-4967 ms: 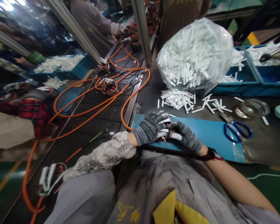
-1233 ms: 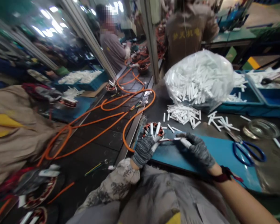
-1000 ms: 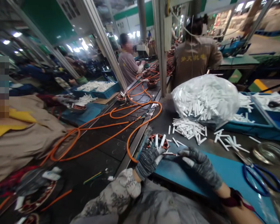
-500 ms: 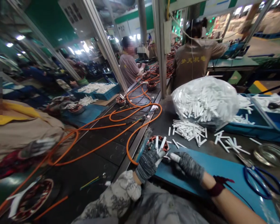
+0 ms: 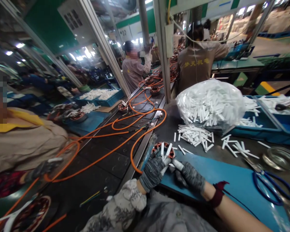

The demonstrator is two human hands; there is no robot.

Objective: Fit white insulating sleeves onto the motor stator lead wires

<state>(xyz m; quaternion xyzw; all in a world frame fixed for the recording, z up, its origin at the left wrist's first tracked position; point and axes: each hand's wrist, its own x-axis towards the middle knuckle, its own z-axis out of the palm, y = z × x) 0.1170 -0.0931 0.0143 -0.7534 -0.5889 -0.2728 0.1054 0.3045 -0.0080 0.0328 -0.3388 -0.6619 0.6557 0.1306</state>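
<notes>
A motor stator [image 5: 172, 154] with copper windings lies at the left end of the blue mat [image 5: 215, 174]. White sleeves [image 5: 168, 149] stick up from it. My left hand [image 5: 152, 174], in a grey knitted glove with pale fingertips, closes on the stator's near side. Close beside it, the thumb and fingers of my gloved right hand [image 5: 190, 176] are pinched together at the near rim. What sits between those fingertips is too small and hidden to make out. The two hands' fingertips almost meet.
Loose white tubes [image 5: 195, 135] lie beyond the mat, by a full plastic bag [image 5: 210, 103] and blue bins [image 5: 261, 130]. Blue-handled scissors [image 5: 273, 187] and a metal dish [image 5: 281, 158] are at right. Orange cable [image 5: 103, 151] crosses the conveyor [image 5: 106, 167]. A co-worker [image 5: 26, 138] sits left.
My right hand has shifted slightly left, toward my left hand. The co-worker's gloved hand at left has moved, and the stator at lower left sits lower in view. A distant worker has raised an arm.
</notes>
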